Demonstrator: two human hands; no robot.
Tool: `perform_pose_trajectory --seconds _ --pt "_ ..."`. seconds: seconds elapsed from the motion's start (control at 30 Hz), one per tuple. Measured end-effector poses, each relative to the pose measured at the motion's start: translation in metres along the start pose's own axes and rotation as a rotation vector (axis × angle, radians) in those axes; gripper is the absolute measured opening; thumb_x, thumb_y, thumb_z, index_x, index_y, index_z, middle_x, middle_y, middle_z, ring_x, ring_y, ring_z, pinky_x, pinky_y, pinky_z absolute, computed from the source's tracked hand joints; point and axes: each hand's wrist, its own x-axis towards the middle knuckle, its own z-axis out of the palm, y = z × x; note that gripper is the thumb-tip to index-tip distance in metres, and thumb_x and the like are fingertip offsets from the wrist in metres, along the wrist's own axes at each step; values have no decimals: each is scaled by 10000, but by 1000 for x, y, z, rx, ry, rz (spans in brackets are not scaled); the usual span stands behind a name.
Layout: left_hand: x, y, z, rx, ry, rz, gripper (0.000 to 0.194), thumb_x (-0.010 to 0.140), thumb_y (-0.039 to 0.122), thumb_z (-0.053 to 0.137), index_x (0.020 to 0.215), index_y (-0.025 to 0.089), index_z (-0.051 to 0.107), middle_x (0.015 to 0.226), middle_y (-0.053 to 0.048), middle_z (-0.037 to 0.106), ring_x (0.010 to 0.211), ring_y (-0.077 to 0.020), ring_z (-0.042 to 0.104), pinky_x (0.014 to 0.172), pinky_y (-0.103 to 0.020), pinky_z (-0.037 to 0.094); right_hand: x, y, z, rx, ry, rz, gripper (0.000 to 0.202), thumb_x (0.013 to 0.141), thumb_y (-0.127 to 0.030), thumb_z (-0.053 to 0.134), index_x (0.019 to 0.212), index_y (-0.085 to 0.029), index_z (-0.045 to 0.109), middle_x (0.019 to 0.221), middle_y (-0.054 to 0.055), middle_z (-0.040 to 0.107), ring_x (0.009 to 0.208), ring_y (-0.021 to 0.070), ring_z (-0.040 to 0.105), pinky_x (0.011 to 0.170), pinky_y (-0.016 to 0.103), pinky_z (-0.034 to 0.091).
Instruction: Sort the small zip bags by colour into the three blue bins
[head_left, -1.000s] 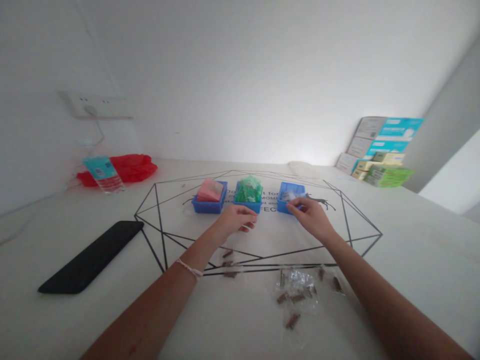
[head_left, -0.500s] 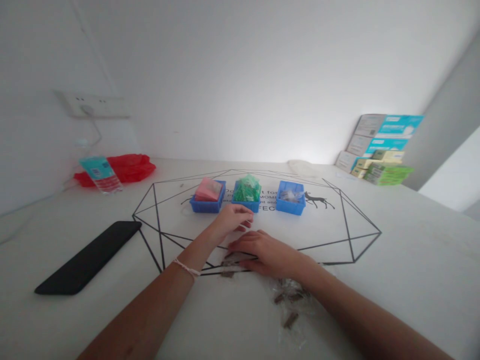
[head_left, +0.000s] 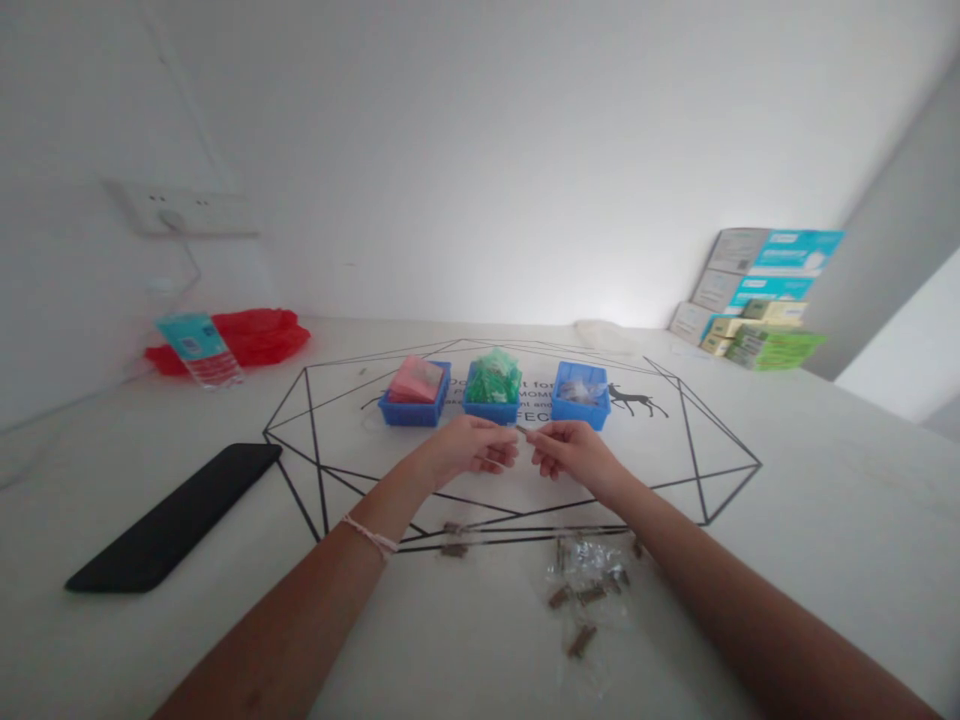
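My right hand (head_left: 574, 455) is closed in a pinch on a small thin brownish piece (head_left: 523, 430), just in front of the blue bins. My left hand (head_left: 472, 445) faces it, its fingers curled and their tips close to the same piece; whether they hold anything is too small to tell. On the table below lie two small brown pieces (head_left: 454, 550), seemingly in clear film. Nearer my right forearm is a heap of clear plastic bags (head_left: 592, 560) with several small brown metal-looking pieces in and around them.
Beyond my hands stand three blue bins, with pink packets (head_left: 416, 378), green packets (head_left: 493, 378) and clear bags (head_left: 581, 390). A black flat slab (head_left: 180, 518) lies at left. A red plastic bag (head_left: 262, 335) and a blue-white pack (head_left: 199, 348) sit behind it; stacked boxes (head_left: 757, 285) stand far right.
My right hand has risen from the brown pieces on the table, moving away and to the right with a small piece. My left hand has shifted slightly right; the two hands now meet fingertip to fingertip.
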Motion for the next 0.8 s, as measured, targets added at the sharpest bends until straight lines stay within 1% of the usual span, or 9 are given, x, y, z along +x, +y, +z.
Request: perform_pose_trajectory --seconds 0.07,0.2,0.27,0.37,0.53,0.6,0.67,0.73,0.8 --pt "-1 -2 0 -11 -26 -27 383 543 376 910 783 125 750 824 -107 751 722 -158 672 721 -299 524 0 -1 -2 83 36 52 275 784 -353 768 672 -155 615 553 2 651 425 80 559 405 175 432" --pt "-1 -3 0 -19 -3 -66 381 509 362 926 742 122 741 766 -89 743 672 -139 659 681 -275 511 -3 -2 -2 128 58 125 226 821 -315 733 710 -140 643 580 23 662 435 89 579 377 168 423" --pt "-1 -3 -1 -15 7 -85 387 489 360 930 721 117 738 749 -84 739 655 -135 655 654 -265 503 -2 -2 -2 124 89 121 199 832 -288 706 710 -139 652 542 -5 616 401 76 537 345 164 386" --pt "-2 -1 -1 -2 14 -111 391 459 349 935 692 107 734 721 -80 732 629 -128 646 630 -255 493 -1 0 -4 112 108 115 144 802 -226 697 693 -138 661 485 -43 544 358 57 463 321 160 343" --pt "-2 -1 -1 45 41 -128 367 472 342 923 672 106 725 687 -73 725 590 -118 633 605 -248 476 0 1 -6 120 103 146 147 768 -173 692 635 -128 649 478 -33 552 349 54 459 313 160 337" --pt "-2 -1 -1 72 53 -128 366 496 352 911 707 114 730 671 -68 723 564 -120 627 574 -247 458 0 0 -6 144 98 157 118 772 -156 695 663 -124 663 498 -17 592 361 61 495 323 156 359" --pt "-2 -1 -1 83 69 -128 367 522 358 900 748 122 734 664 -68 725 549 -128 630 553 -248 445 -1 0 -6 197 104 164 57 769 -144 711 726 -128 679 549 12 655 399 80 558 353 158 409" --pt "-2 0 -1 61 77 -112 359 542 356 893 766 125 734 689 -80 735 578 -141 650 575 -255 465 -1 -1 -6 254 119 157 45 757 -124 728 773 -132 687 620 48 712 472 106 632 415 169 479" --pt "-1 2 -1 16 85 -76 340 561 350 887 759 120 734 730 -94 745 629 -151 670 630 -267 499 -1 -1 -6 293 125 133 58 743 -98 732 778 -127 697 687 79 745 556 128 685 505 191 545"
